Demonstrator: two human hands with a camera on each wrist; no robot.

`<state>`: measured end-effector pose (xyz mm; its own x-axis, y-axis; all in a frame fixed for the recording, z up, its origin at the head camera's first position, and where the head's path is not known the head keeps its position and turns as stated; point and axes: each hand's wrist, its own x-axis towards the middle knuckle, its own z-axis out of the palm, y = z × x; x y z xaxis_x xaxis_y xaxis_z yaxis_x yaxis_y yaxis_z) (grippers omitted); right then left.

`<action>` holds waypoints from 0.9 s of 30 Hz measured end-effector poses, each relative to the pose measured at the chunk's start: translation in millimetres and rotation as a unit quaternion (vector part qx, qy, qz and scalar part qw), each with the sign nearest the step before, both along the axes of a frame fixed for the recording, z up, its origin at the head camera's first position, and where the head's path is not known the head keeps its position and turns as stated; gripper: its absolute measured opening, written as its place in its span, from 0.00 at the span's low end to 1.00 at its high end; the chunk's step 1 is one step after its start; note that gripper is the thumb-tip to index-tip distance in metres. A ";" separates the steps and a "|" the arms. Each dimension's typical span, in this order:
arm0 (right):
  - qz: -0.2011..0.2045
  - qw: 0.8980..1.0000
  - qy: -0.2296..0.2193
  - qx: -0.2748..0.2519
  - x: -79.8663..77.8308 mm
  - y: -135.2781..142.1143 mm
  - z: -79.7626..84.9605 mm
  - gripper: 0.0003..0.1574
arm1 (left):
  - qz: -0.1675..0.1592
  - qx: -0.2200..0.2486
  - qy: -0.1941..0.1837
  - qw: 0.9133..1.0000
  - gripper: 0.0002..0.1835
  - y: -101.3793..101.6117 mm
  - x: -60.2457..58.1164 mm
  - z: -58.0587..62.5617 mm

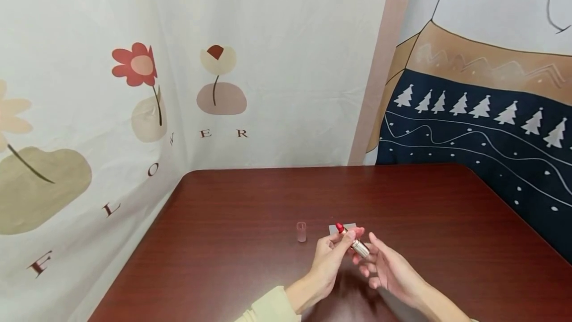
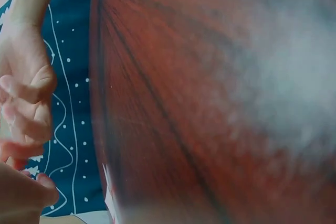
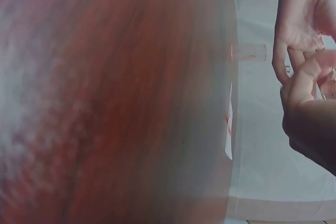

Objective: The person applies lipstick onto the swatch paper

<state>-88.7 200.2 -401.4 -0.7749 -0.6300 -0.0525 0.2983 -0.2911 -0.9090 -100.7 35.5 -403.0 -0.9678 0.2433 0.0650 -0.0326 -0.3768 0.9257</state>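
Note:
My left hand (image 1: 325,262) pinches a lipstick (image 1: 360,248) between thumb and fingers. The red bullet is bare and points up and away to the left, while the gold-silver base slants toward my right hand (image 1: 395,272). That hand sits close by the base with thumb and fingers apart and loosely bent; whether a fingertip touches the base is hard to see. Just beyond the hands lies a small white paper (image 1: 333,229), partly covered by them. To its left a clear pinkish cap (image 1: 301,232) stands upright, also visible as a clear cap (image 3: 249,52) in the right wrist view.
Everything is on a dark red-brown wooden table (image 1: 241,212). A white curtain (image 1: 286,63) with flower prints hangs along the back and left edges. Dark blue cloth (image 1: 447,123) with tree prints hangs at the right.

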 end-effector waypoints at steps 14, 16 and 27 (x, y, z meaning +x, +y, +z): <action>-0.068 0.997 0.020 0.014 7.0 -6.3 -2.6 0.16 | 0.007 0.010 0.003 1.000 0.17 -0.6 0.8 3.0; -0.037 0.999 0.013 -0.012 6.2 -5.9 -2.4 0.20 | 0.001 0.011 0.000 1.000 0.17 -0.5 1.4 3.8; 0.034 0.995 0.009 -0.099 5.6 -7.5 -3.3 0.29 | -0.097 0.053 0.010 0.994 0.27 -18.2 9.9 10.6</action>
<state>-83.1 192.7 -404.7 -0.7304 -0.6770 0.0907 0.3072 -0.4441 -0.8417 -90.7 17.4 -392.4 -0.9018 0.4155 0.1189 -0.0963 -0.4614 0.8820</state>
